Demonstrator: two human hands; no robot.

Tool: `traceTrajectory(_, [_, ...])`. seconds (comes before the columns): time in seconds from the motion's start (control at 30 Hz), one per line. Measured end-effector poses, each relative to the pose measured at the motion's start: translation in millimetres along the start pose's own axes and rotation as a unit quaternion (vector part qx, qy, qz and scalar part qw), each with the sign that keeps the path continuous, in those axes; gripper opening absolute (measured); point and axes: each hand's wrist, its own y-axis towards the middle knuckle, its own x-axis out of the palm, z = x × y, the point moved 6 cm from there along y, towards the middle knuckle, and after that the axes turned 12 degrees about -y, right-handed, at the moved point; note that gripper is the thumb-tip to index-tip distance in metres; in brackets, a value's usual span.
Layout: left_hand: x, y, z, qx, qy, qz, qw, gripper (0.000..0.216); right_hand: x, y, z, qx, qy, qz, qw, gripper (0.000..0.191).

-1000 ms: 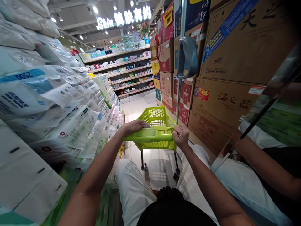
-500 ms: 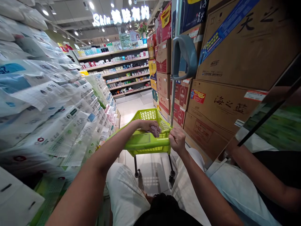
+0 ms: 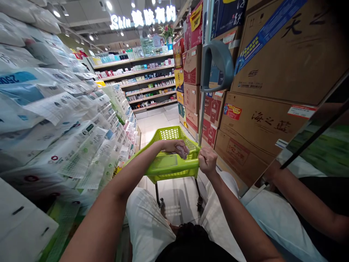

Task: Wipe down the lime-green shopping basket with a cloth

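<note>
A small green shopping cart point(image 3: 174, 168) stands right in front of my knees, with a latticed basket and dark wheels. My left hand point(image 3: 174, 146) is over the near part of the basket, its fingers closed on a crumpled greyish-pink cloth point(image 3: 182, 150). At the right end of the cart's handle, my right hand point(image 3: 207, 160) is wrapped round it in a fist. A metal pole point(image 3: 202, 118) rises from beside that hand, with a grey plastic loop point(image 3: 231, 69) higher up on it.
Stacked white plastic-wrapped packs point(image 3: 65, 127) line the left side. Tall piles of cardboard cartons point(image 3: 261, 120) stand close on the right, with a mirror-like panel point(image 3: 308, 171) nearer me. Ahead, a tiled aisle point(image 3: 148, 123) leads to shelves point(image 3: 152, 78) of small boxed goods.
The whole view has shifted slightly, with the surroundings sitting a little further right. Both hands keep their holds on the cloth and the cart handle.
</note>
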Motion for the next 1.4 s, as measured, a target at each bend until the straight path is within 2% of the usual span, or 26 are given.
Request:
traceTrajectory(0.07, [1.1,4.2,1.1,-0.012,0.004,-0.015,1.000,0.041,-0.7,0.5,3.8,0.002,-0.001,-0.009,1.000,0.027])
traceTrajectory(0.13, [-2.3,-9.7,-3.2,-0.030,0.008,-0.022,0.999,0.039,-1.7,0.8,8.5,0.012,-0.004,-0.020,1.000,0.027])
traceTrajectory(0.3, [-19.8,-89.3,-29.2,-0.081,0.001,0.011,0.997,0.028,-2.5,0.4,13.8,0.035,-0.004,-0.030,0.999,0.028])
traceTrajectory(0.4, [-25.5,-116.2,-39.4,-0.098,-0.007,0.031,0.995,0.025,-0.4,0.0,13.1,0.046,-0.009,-0.029,0.998,0.028])
traceTrajectory(0.5, [-22.5,-97.9,-33.6,-0.076,-0.018,0.034,0.996,0.025,0.8,0.3,10.5,0.043,-0.002,-0.015,0.999,0.028])
traceTrajectory(0.67, [-8.3,-16.3,-7.7,-0.042,-0.013,-0.006,0.999,0.036,1.4,2.2,10.0,0.033,-0.001,-0.011,0.999,0.028])
traceTrajectory(0.73, [-4.2,7.8,0.6,-0.030,-0.015,-0.018,0.999,0.042,-0.2,3.0,11.3,0.030,0.003,-0.008,1.000,0.027])
traceTrajectory(0.8, [-1.9,19.0,6.1,-0.005,-0.018,-0.022,1.000,0.044,-2.2,3.4,13.1,0.030,0.006,-0.006,1.000,0.027])
traceTrajectory(0.87, [-1.9,16.0,6.4,0.016,-0.005,-0.017,1.000,0.041,-3.7,3.2,15.5,0.032,0.007,-0.007,0.999,0.028])
traceTrajectory(0.97, [-6.2,-11.9,-5.7,0.015,0.019,-0.002,1.000,0.032,-4.4,2.5,19.7,0.035,0.006,-0.011,0.999,0.028])
traceTrajectory(1.13, [-20.9,-92.7,-41.0,-0.065,0.022,0.038,0.997,0.027,-3.1,2.3,24.6,0.038,0.004,-0.014,0.999,0.027])
traceTrajectory(1.2, [-26.6,-123.4,-46.2,-0.089,0.026,0.063,0.994,0.027,-1.6,2.3,26.1,0.045,0.007,-0.020,0.999,0.027])
traceTrajectory(1.3, [-31.9,-156.2,-30.5,-0.065,0.041,0.141,0.987,0.029,1.4,1.6,31.3,0.063,-0.001,-0.035,0.997,0.026])
traceTrajectory(1.4, [-26.2,-173.9,3.9,0.000,0.058,0.266,0.962,0.037,3.0,2.0,38.8,0.070,-0.010,-0.049,0.996,0.027])
